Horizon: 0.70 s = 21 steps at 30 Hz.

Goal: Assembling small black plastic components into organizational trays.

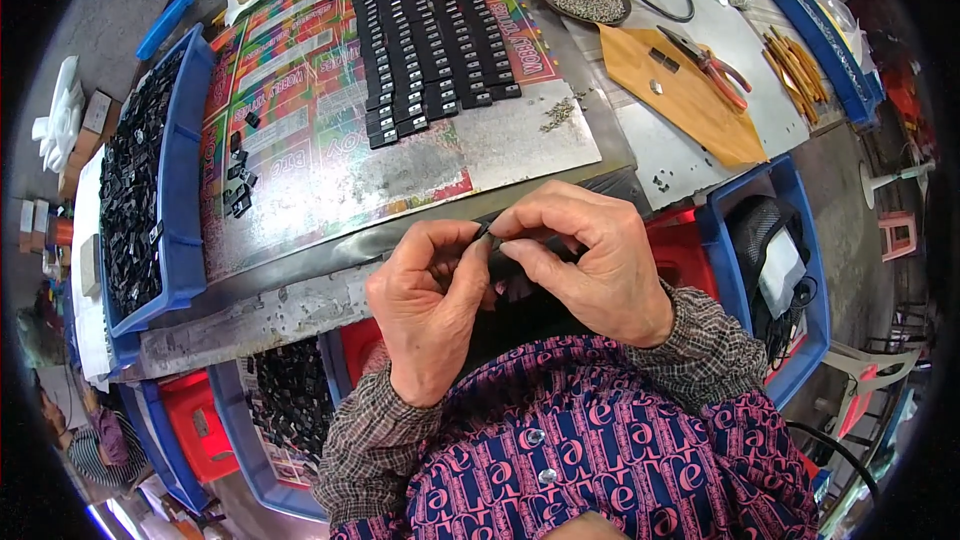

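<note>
In front of my body, my left hand (422,292) pinches a small black plastic part (483,231) between thumb and forefinger. My right hand (595,255) meets it from the other side, its thumb and forefinger closed on the same part. Fingertips cover most of the piece, so its shape is hard to make out. Beyond my hands, long rows of black plastic pieces with small silver inserts (405,60) lie on a printed sheet (310,155). A few loose black pieces (240,175) lie left of the rows, and tiny metal bits (560,115) to their right.
A blue bin (182,170) heaped with black pieces stands at left. At right, pliers (712,70) rest on brown paper (660,65), near a round dish (545,5) of small metal parts. Blue crates (815,310) flank me below the table edge.
</note>
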Tool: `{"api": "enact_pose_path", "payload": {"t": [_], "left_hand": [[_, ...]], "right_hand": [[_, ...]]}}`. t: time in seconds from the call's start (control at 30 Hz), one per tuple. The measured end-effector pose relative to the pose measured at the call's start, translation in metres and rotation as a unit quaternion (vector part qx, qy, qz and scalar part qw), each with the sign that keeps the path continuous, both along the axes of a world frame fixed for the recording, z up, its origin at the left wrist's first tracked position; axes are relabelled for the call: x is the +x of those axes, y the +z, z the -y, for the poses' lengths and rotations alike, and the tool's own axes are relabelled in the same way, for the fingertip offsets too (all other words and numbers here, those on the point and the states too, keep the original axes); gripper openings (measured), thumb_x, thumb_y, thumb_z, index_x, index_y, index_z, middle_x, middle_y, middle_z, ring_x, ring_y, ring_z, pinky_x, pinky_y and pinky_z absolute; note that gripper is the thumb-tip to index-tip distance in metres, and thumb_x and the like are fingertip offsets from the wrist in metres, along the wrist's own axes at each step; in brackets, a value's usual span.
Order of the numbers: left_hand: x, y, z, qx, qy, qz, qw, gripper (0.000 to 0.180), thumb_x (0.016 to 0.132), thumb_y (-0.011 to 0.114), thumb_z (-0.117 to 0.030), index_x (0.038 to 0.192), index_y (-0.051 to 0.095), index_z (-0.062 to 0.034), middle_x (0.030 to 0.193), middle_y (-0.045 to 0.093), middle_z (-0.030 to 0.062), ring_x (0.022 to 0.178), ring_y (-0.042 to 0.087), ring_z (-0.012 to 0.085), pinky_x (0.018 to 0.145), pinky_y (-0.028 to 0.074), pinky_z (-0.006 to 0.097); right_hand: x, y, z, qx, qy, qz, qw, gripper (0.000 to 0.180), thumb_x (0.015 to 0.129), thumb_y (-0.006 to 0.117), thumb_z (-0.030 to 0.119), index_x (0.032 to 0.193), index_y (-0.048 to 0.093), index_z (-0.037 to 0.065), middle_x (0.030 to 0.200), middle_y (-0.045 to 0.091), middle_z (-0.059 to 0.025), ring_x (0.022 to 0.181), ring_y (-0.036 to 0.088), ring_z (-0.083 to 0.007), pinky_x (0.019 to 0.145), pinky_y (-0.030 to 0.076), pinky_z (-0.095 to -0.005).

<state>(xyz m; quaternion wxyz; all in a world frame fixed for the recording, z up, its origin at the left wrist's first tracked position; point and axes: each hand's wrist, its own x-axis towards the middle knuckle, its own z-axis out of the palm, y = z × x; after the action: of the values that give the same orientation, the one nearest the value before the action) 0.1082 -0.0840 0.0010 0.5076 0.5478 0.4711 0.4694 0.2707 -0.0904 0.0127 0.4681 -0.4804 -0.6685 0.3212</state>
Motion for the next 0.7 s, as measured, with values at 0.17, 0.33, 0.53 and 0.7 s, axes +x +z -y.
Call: {"api": "enact_pose_path", "payload": {"t": [0.17,0.33,0.53,0.7], "left_hand": [[0.001,0.002,-0.002,0.008,0.003,-0.006,1.0,0.007,0.087,0.063,0.003,0.094,0.061,0.0037,0.073,0.062,-0.0005,0.058,0.054,0.0018,0.049,0.043,0.017],[-0.004,0.003,-0.006,-0.007,-0.017,-0.013,1.0,0.006,0.088,0.061,0.002,0.094,0.062,0.003,0.072,0.061,-0.0008,0.056,0.053,0.0014,0.047,0.04,0.017],[-0.006,0.008,-0.008,-0.072,-0.044,0.056,0.995,0.006,0.089,0.061,0.0,0.094,0.062,0.0039,0.071,0.061,0.001,0.051,0.053,0.0031,0.045,0.04,0.017],[-0.009,0.006,-0.012,-0.105,-0.085,0.079,0.988,0.009,0.089,0.061,0.001,0.096,0.062,0.0057,0.071,0.063,0.0038,0.052,0.056,0.0062,0.045,0.043,0.019]], "right_hand": [[0.0,0.001,0.0,0.007,-0.002,0.005,1.0,0.014,0.08,0.066,-0.002,0.094,0.067,-0.003,0.086,0.065,-0.008,0.073,0.062,-0.0125,0.063,0.049,-0.0239],[0.005,-0.001,-0.007,0.075,0.003,0.049,0.996,0.018,0.077,0.067,-0.004,0.095,0.067,-0.002,0.089,0.066,-0.0095,0.074,0.064,-0.0181,0.066,0.051,-0.0268],[0.002,-0.001,-0.01,0.056,0.046,0.021,0.997,0.022,0.077,0.065,-0.005,0.098,0.065,0.001,0.084,0.063,-0.0117,0.073,0.064,-0.0246,0.063,0.05,-0.0307],[0.008,-0.009,-0.013,0.016,0.064,-0.009,0.998,0.021,0.078,0.068,-0.004,0.1,0.067,-0.001,0.09,0.066,-0.0082,0.077,0.062,-0.0132,0.066,0.049,-0.0234]]}}
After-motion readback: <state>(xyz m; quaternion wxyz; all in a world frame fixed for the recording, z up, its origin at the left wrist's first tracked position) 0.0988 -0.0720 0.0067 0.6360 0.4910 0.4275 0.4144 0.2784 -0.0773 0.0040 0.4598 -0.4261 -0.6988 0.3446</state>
